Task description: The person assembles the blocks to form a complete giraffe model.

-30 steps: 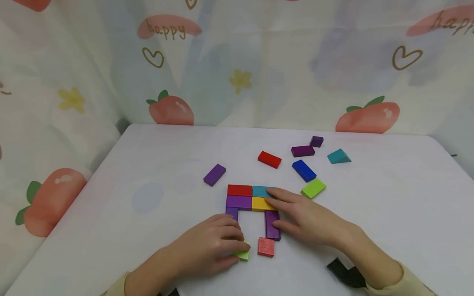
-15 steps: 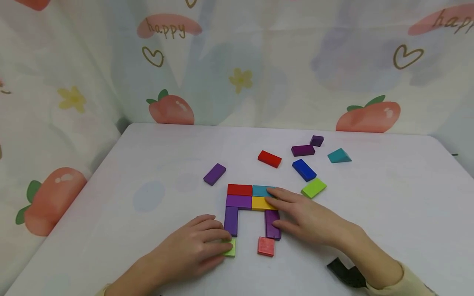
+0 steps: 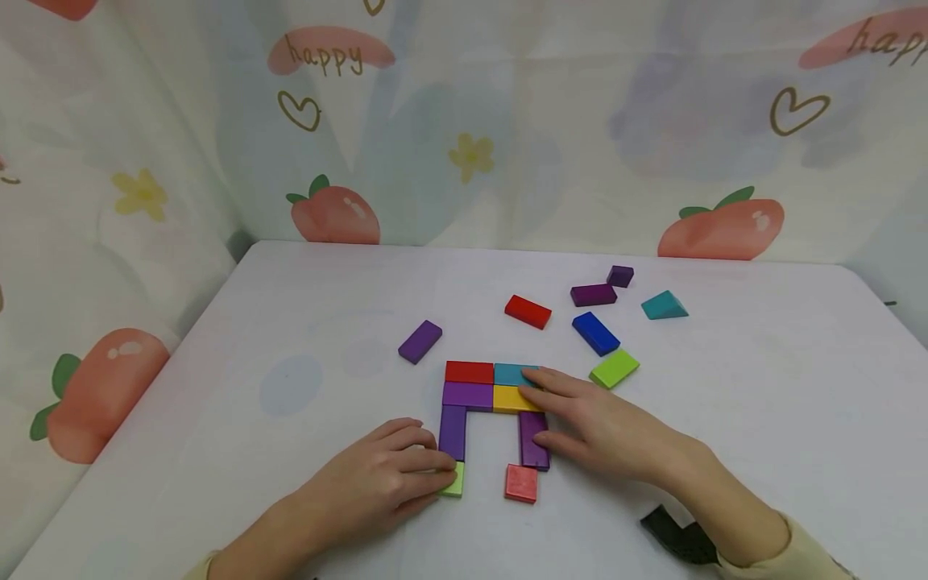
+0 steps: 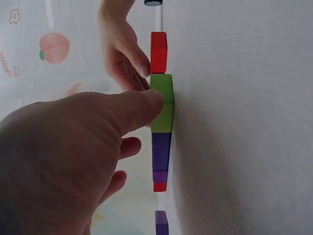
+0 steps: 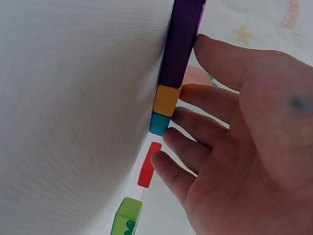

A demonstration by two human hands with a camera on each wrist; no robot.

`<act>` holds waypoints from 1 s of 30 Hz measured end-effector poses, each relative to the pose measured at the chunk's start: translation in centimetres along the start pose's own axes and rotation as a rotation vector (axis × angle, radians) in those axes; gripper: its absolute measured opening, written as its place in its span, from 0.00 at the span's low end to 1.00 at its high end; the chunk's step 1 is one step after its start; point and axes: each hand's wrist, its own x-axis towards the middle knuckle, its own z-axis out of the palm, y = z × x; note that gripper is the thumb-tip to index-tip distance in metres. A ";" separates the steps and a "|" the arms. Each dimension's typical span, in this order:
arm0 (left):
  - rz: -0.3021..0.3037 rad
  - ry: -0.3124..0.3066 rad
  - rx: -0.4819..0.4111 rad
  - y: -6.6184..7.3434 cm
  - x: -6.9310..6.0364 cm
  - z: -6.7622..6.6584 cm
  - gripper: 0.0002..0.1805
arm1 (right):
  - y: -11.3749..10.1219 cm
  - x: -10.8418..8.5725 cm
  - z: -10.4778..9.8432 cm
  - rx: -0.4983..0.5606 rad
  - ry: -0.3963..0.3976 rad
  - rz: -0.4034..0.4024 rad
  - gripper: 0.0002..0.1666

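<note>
In the head view, my left hand point(image 3: 377, 479) holds a small light-green block point(image 3: 456, 480) against the near end of a purple block point(image 3: 453, 433). The left wrist view shows the thumb on that green block point(image 4: 165, 119). My right hand point(image 3: 605, 423) rests with spread fingers on the right side of a flat arch of blocks. Its fingertips touch the light-blue block point(image 3: 510, 374), the yellow block point(image 3: 507, 399) and the right purple leg point(image 3: 532, 451). A red block point(image 3: 467, 371) and a purple block point(image 3: 467, 395) form the arch's upper left.
A pinkish-red square block point(image 3: 521, 484) lies at the foot of the right leg. Behind lie loose blocks: purple point(image 3: 420, 342), red point(image 3: 528, 312), blue point(image 3: 595, 333), green point(image 3: 615, 368) and a teal wedge point(image 3: 664, 305). A black object point(image 3: 677, 536) sits by the right forearm.
My left hand has moved left with the light-green block, from inside the left leg to beneath it, then slightly up against its end. The right hand has stayed put.
</note>
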 end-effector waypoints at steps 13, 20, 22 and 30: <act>-0.071 0.048 -0.087 -0.1 0.3 -0.1 0.17 | 0.1 0.2 -0.1 0.002 0.006 -0.007 0.36; -0.287 0.009 -0.242 -2.2 1.8 0.0 0.29 | -0.7 -0.2 -0.5 0.001 0.082 -0.009 0.30; -0.300 0.003 -0.262 -3.1 2.3 0.2 0.32 | -1.4 -0.5 -0.6 0.026 0.079 -0.039 0.26; -0.218 0.001 -0.319 -5.5 3.6 1.6 0.39 | -2.9 -1.0 0.1 0.068 -0.022 -0.232 0.17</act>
